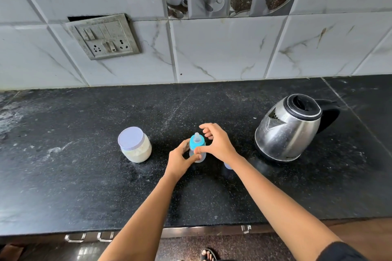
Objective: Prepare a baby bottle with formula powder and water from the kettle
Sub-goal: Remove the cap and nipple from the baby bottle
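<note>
A small clear baby bottle [197, 146] with a blue collar and a clear teat stands upright in the middle of the black counter [106, 186]. My left hand [180, 160] grips its lower body from the left. My right hand [216, 143] curls around the blue collar from the right, thumb on the bottle's side, fingers spread behind the teat. A clear jar of pale formula powder [135, 144] with a white lid on stands to the left. The steel kettle [290, 128], black lid down, stands to the right, spout facing the bottle.
A small pale cap-like object [227, 165] peeks out under my right wrist. Behind is a tiled wall with a switch and socket panel [105, 37]. The counter's front edge runs above drawer handles [91, 237]. A sandalled foot [209, 254] shows on the floor.
</note>
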